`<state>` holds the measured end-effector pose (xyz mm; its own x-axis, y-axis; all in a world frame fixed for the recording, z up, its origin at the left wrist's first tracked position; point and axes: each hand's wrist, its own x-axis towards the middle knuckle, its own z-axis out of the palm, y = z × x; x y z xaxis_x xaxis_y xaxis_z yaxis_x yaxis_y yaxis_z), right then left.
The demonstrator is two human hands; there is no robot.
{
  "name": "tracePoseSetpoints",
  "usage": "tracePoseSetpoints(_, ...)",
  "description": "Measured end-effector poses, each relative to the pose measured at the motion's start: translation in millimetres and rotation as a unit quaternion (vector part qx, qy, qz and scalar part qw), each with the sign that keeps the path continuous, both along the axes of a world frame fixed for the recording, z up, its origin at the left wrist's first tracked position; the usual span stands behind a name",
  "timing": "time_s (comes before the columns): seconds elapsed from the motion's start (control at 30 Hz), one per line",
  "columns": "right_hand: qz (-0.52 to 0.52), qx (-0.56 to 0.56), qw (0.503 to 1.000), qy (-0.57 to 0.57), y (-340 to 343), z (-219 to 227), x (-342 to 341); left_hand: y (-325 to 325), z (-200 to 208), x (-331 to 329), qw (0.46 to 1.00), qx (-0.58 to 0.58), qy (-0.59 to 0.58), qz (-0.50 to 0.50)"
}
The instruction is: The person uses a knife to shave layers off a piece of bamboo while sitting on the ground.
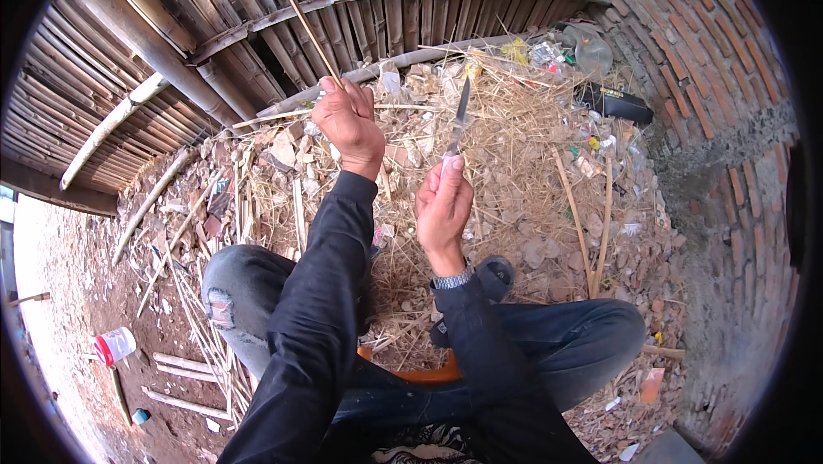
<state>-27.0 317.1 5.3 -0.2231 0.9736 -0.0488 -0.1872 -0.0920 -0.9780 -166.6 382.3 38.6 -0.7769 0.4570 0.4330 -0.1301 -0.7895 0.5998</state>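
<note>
Head view, read as a clock face with 12 at the top edge, shows two bare hands near the middle, both in dark sleeves. The left hand (350,128), toward 11 o'clock, is curled closed around a thin stick (300,17) that rises from the fist and runs off toward 11. Its lower end seems hidden by the fist, so I cannot tell where it stops. The right hand (444,204), just below the centre, has a firm grip, fingers wrapped and thumb laid along the pale handle of a knife (461,116); the blade points up between 12 and 1, apart from the stick.

Straw (514,134) and rubble spread over the ground beyond the hands. Two bamboo strips (608,228) lean together at 3 o'clock, in front of a brick wall (759,245). A black box (619,104) lies at 2, a red-and-white bucket (116,346) at 8. Slatted bamboo (377,23) fills the top from 10 to 12.
</note>
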Motion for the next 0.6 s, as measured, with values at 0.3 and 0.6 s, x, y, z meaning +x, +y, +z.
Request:
tracePoseSetpoints(0.3,0.074,0.032,0.905,-0.418,2,-100,0,-1,-11,3,0.998,-0.054,0.023,-0.016)
tracePoseSetpoints(0.6,-0.088,0.165,0.982,-0.037,-16,-28,-3,-9,-16,-18,0.999,-0.019,-0.014,-0.038)
